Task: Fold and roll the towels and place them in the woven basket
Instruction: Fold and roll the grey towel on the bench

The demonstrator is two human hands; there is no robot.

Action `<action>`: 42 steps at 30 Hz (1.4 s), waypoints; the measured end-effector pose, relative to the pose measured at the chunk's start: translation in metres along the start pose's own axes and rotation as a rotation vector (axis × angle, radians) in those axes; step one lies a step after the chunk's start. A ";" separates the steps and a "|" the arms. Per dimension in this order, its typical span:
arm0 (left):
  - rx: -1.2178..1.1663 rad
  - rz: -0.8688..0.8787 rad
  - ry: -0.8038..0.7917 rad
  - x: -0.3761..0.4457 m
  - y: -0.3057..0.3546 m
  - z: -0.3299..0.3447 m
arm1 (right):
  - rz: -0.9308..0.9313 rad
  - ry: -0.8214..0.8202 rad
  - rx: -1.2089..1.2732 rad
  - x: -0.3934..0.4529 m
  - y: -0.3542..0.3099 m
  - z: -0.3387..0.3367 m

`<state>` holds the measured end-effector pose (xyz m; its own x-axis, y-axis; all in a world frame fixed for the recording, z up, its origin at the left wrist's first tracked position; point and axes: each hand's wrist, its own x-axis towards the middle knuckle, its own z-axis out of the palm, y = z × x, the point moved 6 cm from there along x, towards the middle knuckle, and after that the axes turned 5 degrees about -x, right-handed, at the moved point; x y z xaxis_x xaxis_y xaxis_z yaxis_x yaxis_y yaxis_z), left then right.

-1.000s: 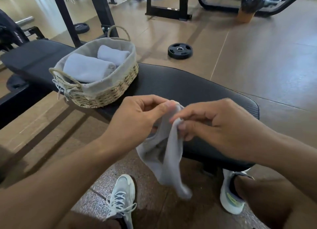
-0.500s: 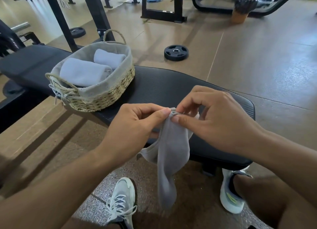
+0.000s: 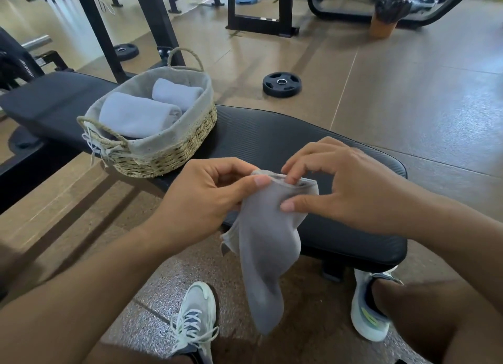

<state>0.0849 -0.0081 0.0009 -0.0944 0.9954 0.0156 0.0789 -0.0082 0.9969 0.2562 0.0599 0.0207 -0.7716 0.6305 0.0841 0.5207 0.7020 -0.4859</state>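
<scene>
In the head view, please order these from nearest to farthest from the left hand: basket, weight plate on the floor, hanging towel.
1. Towel: pinched by the left hand.
2. Basket: on the bench, up-left of it.
3. Weight plate: on the floor beyond the bench.

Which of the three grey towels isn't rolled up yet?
The towel held by the left hand and right hand, hanging limp in front of the bench. The other two lie rolled in the woven basket.

Grey towel [image 3: 268, 244] hanging limp in the air in front of the black bench, top edge bunched, lower end dangling over the floor, woven basket [image 3: 166, 156] with grey cloth lining standing on the bench, two rolled pale towels [image 3: 136, 114] [image 3: 177, 92] lying side by side inside
</scene>
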 end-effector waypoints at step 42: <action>0.355 -0.097 -0.138 0.000 0.005 -0.002 | 0.050 -0.350 0.394 -0.021 -0.042 0.056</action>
<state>0.0831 -0.0085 0.0066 0.0143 0.9936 -0.1124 0.4165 0.0963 0.9040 0.2302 -0.0012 -0.0095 -0.8605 0.4641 -0.2102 0.4347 0.4536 -0.7780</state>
